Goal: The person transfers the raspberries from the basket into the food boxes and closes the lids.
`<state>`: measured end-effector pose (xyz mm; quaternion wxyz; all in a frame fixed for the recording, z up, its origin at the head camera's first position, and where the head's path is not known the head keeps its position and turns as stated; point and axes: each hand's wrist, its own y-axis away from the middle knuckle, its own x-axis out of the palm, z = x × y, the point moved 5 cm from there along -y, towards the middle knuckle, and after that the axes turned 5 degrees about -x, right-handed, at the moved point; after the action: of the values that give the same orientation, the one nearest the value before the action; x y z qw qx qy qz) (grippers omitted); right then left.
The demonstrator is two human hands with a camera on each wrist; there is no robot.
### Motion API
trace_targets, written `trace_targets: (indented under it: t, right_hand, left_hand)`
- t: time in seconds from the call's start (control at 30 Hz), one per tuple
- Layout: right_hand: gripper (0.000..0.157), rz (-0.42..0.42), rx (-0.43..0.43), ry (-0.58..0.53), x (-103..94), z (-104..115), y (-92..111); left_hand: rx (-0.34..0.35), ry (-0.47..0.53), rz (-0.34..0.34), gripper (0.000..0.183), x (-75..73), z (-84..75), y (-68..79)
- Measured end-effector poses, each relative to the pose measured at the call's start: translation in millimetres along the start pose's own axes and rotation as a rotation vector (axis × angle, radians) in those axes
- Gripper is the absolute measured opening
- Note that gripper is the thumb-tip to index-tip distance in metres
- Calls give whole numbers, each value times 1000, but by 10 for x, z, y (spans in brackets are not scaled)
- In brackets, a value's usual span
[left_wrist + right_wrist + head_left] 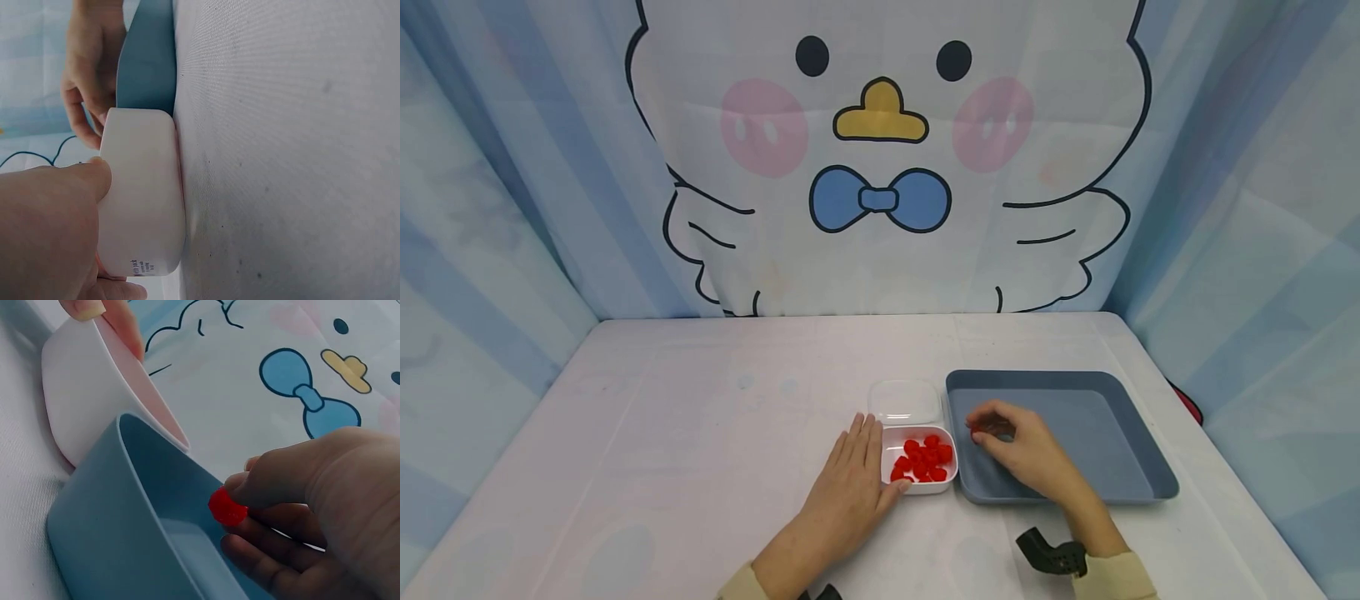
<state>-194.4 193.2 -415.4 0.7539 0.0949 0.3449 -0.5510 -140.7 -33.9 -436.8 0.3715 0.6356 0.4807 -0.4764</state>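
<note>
A small white box (953, 477) holds several small red faceted pieces (928, 454). My left hand (850, 479) lies along the box's left side with straight fingers, its thumb touching the front rim. In the left wrist view, the thumb (94, 176) rests at the upper edge of the white box (140, 194). My right hand (1026, 446) is above the left part of a blue-grey tray (1075, 450). It pinches one red faceted piece (227, 507) between thumb and fingers, over the tray's wall (106, 519) in the right wrist view.
A clear plastic lid (904, 402) lies behind the white box. The tray stands just right of the box, on a white tablecloth (662, 450). A curtain with a cartoon bird (880, 250) hangs at the back, with striped curtains (1247, 333) at the sides.
</note>
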Motion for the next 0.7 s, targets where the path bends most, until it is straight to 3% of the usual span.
trace_targets:
  t: [0.4,0.7]
  right_hand:
    - [22,-62,-21,-23,28,182,-27]
    - [23,-37,-69,-75,143,297,-36]
  left_hand:
    - [-6,5,6,84,5,4,1]
    - [11,-4,-18,83,3,2,8]
